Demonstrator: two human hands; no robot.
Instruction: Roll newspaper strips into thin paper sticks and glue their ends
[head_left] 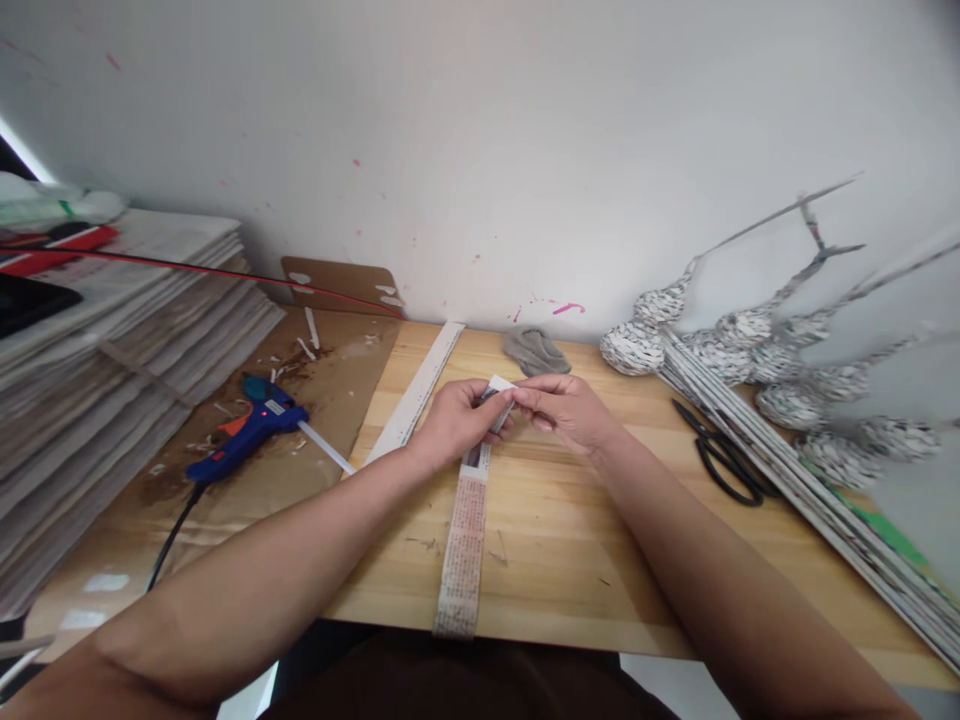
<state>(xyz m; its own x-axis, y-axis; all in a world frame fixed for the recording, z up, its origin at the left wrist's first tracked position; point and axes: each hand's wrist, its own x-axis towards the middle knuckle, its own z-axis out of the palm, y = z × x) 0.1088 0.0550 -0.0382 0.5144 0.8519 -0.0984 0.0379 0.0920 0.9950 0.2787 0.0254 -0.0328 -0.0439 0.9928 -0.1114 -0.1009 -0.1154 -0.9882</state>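
A strip of newspaper [463, 540] runs from my hands down over the front edge of the wooden table. Its upper end is pinched between the thumb and fingers of my left hand [466, 415]. From the other side, my right hand [553, 402] closes thumb and fingertips on the same end, at its right edge. The fingertips of both hands nearly meet there, and some of the fingers behind the paper are hidden. Left of my hands lies another long pale paper strip [420, 385]. Just beyond them sits a crumpled grey cloth [536, 352].
On stained cardboard at left rests a blue glue gun [251, 430] with a white glue stick and cord. A tall newspaper stack [135, 350] stands behind it. At right are black scissors [724, 460], a bundle of paper rods [795, 490] and several woven paper gourd shapes [634, 347].
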